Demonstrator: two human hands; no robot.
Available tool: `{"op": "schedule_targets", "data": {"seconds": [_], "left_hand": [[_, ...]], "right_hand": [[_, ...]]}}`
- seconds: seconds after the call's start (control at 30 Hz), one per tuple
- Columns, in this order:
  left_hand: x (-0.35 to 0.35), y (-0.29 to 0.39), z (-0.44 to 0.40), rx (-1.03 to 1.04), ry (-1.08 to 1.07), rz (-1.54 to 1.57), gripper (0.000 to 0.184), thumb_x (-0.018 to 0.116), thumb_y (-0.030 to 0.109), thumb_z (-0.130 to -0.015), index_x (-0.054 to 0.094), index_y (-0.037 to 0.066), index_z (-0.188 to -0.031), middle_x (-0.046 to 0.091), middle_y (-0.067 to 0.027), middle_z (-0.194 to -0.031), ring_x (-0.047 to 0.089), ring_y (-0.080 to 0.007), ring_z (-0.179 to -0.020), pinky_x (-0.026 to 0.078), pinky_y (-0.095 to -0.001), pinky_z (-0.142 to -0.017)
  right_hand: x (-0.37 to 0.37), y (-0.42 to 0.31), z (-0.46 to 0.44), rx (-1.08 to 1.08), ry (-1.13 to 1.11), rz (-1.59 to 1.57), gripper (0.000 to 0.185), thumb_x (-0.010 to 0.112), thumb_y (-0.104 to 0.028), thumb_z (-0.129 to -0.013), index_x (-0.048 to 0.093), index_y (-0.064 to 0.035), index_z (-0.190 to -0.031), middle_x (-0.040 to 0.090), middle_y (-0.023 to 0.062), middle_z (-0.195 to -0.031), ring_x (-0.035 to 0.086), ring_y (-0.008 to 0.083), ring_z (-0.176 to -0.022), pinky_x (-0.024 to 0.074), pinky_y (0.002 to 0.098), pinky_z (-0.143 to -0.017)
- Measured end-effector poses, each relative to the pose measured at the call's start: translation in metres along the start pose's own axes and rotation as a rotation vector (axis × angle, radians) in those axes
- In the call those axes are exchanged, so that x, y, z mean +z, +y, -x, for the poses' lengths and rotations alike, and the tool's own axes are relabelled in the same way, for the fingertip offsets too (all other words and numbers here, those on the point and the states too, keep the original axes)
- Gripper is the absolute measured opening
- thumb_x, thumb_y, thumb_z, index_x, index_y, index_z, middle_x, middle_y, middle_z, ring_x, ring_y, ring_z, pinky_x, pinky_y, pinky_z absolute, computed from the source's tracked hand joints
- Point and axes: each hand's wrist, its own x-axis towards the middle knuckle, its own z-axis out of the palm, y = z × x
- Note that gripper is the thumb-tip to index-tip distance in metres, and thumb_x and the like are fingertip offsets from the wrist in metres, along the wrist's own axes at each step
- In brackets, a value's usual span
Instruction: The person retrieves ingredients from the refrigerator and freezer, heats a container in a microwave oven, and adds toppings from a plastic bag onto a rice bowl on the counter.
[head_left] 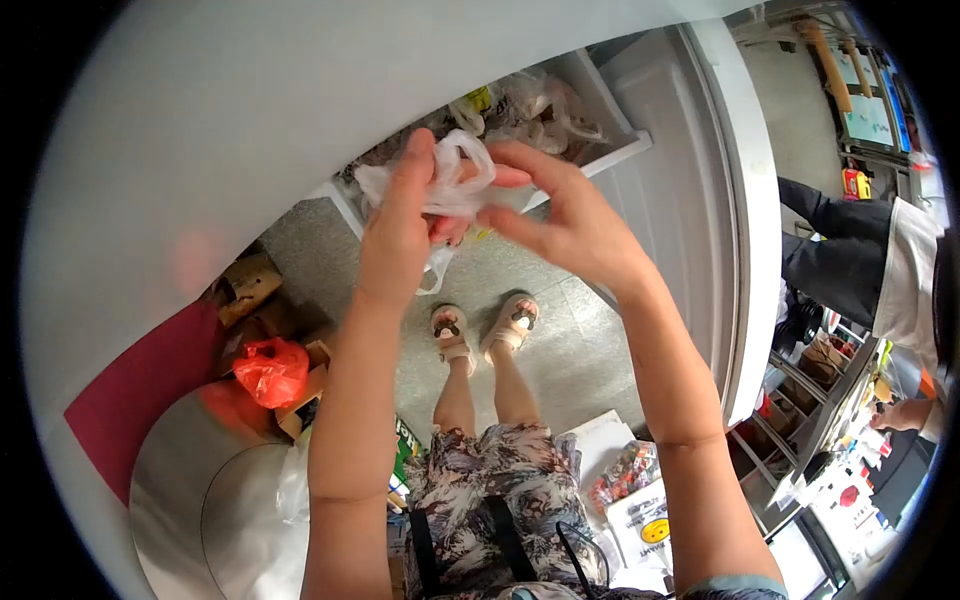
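A thin white plastic bag (462, 185) is bunched up between my hands, above an open freezer drawer. My left hand (398, 225) is closed on it, thumb pointing up and fingers curled behind the plastic. My right hand (575, 215) comes in from the other side with thumb and fingers apart, the fingertips at the bag's edge; motion blurs them slightly. A loop of the bag hangs below my left fingers. What the bag contains is hidden. Beneath, the white drawer (632, 150) holds several clear bags (545, 108), one with something yellow-green inside.
The freezer door (735, 230) stands open at right. A red plastic bag (272, 370) lies on cardboard boxes (250, 280) at left, near a rounded metallic surface (180, 480). Another person (850, 245) is at far right by a cluttered shelf (810, 400). My feet stand on tiles.
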Motion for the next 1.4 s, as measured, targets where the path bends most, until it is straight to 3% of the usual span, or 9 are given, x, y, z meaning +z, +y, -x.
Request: {"op": "schedule_targets", "data": {"seconds": [0.1,0.23,0.5,0.7,0.8,0.97,1.13,1.3,1.4], "left_hand": [[-0.011,-0.008,-0.002,0.088,-0.094,-0.250,0.039,0.043,0.034,-0.101,0.065,0.002,-0.096,0.066,-0.0027,-0.099,0.038,-0.0079,-0.063,0.032,-0.0217,-0.056],[0.004,-0.003,0.001,0.408,0.096,-0.793,0.015,0.060,0.003,-0.090,0.064,0.003,-0.104,0.065,-0.0049,-0.095,0.057,-0.0120,-0.085,0.048,-0.0298,-0.072],[-0.001,-0.052,-0.027,1.033,0.565,-1.122,0.032,0.071,-0.004,-0.071,0.060,0.007,-0.100,0.062,-0.0104,-0.096,0.061,-0.0285,-0.087,0.051,-0.0348,-0.073],[-0.019,-0.059,-0.013,1.141,0.421,-1.305,0.015,0.072,-0.001,-0.075,0.068,0.005,-0.088,0.069,-0.0089,-0.091,0.066,-0.0265,-0.080,0.054,-0.0335,-0.069],[-0.048,-0.060,0.012,0.881,0.445,-1.379,0.010,0.071,-0.001,-0.080,0.071,0.003,-0.089,0.070,-0.0091,-0.087,0.068,-0.0216,-0.078,0.054,-0.0318,-0.068],[-0.064,-0.068,0.028,0.477,0.432,-1.380,0.023,0.073,0.002,-0.080,0.069,0.002,-0.102,0.068,-0.0092,-0.096,0.063,-0.0209,-0.082,0.051,-0.0297,-0.074],[-0.009,-0.069,-0.015,0.563,0.330,-1.246,0.056,0.081,0.017,-0.073,0.059,0.007,-0.123,0.056,-0.0144,-0.124,0.059,-0.0297,-0.103,0.048,-0.0407,-0.085],[-0.015,-0.067,-0.040,0.505,0.237,-1.355,0.033,0.072,0.010,-0.081,0.064,0.003,-0.112,0.068,-0.0118,-0.100,0.066,-0.0324,-0.085,0.052,-0.0389,-0.075],[-0.016,-0.033,-0.014,0.506,0.617,-1.117,0.021,0.065,0.002,-0.082,0.066,0.000,-0.103,0.070,-0.0135,-0.095,0.067,-0.0352,-0.079,0.053,-0.0381,-0.072]], "right_hand": [[0.005,0.019,-0.009,0.034,0.006,-0.045,0.022,0.059,-0.003,-0.086,0.063,0.0020,-0.107,0.068,0.0074,-0.099,0.061,0.0164,-0.098,0.0462,0.0309,-0.091],[0.007,0.027,-0.012,0.100,0.105,-0.208,0.021,0.053,-0.013,-0.084,0.062,0.0022,-0.095,0.065,0.0061,-0.083,0.057,0.0109,-0.081,0.0469,0.0283,-0.076],[0.019,0.024,-0.013,0.389,0.079,-0.299,0.046,0.050,-0.042,-0.102,0.068,0.0008,-0.099,0.063,-0.0002,-0.083,0.055,0.0082,-0.080,0.0432,0.0235,-0.071],[0.023,0.036,-0.011,0.331,0.303,-0.560,0.021,0.065,-0.023,-0.093,0.072,-0.0032,-0.094,0.067,-0.0004,-0.083,0.055,0.0055,-0.079,0.0419,0.0224,-0.073],[-0.007,0.081,-0.006,0.212,0.738,-0.231,0.021,0.069,-0.023,-0.089,0.074,-0.0032,-0.093,0.068,0.0017,-0.083,0.057,0.0094,-0.078,0.0427,0.0248,-0.077],[-0.003,0.092,0.004,0.203,0.822,-0.089,0.022,0.066,-0.024,-0.093,0.073,-0.0046,-0.101,0.070,0.0040,-0.093,0.059,0.0107,-0.082,0.0455,0.0243,-0.081],[0.011,0.073,0.010,-0.088,0.683,-0.201,0.017,0.063,-0.014,-0.095,0.070,-0.0001,-0.103,0.070,0.0052,-0.094,0.060,0.0088,-0.087,0.0476,0.0235,-0.083],[0.010,0.050,0.015,-0.269,0.520,-0.168,0.021,0.056,-0.011,-0.098,0.064,0.0037,-0.111,0.068,0.0065,-0.100,0.062,0.0100,-0.091,0.0479,0.0240,-0.083],[-0.010,0.056,0.023,-0.025,0.635,-0.073,0.027,0.056,-0.019,-0.100,0.065,0.0033,-0.112,0.069,0.0072,-0.101,0.062,0.0116,-0.093,0.0474,0.0267,-0.083]]}}
